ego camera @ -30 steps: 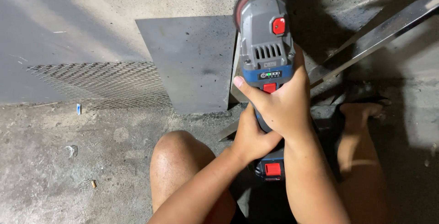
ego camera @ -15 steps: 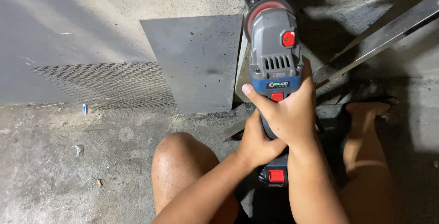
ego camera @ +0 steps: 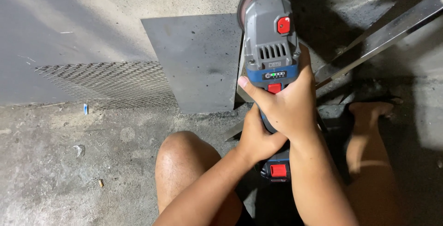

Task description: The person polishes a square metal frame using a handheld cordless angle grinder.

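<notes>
Right hand was clenched around the neck of the grey-and-blue cordless angle grinder with red buttons, fingers wrapped over the body just below the blue band, thumb side toward the red slide switch. Left hand was clasped underneath and behind, gripping the lower handle just above the red-latched battery pack. Two-handed hold likely served to steady the tool and keep its head pointed forward and away from the body.

Grinder was held in the air, upright in view, its head and guard at the top edge of the frame, over the dark gap between the flat grey rectangular metal sheet and the long shiny metal bar. Disc itself was cut off by the frame; contact with any workpiece could not be told.

The sheet leaned or lay against the pale concrete wall, just beside a panel of expanded metal mesh to its left. The bar ran slantwise at upper right, well apart from the mesh.

Person's bare left knee was bent up below the hands; the other leg, with its bare foot, stretched out on the right, resting on the rough concrete floor. Small bits of litter lay on the floor at left.

No containers in view.
</notes>
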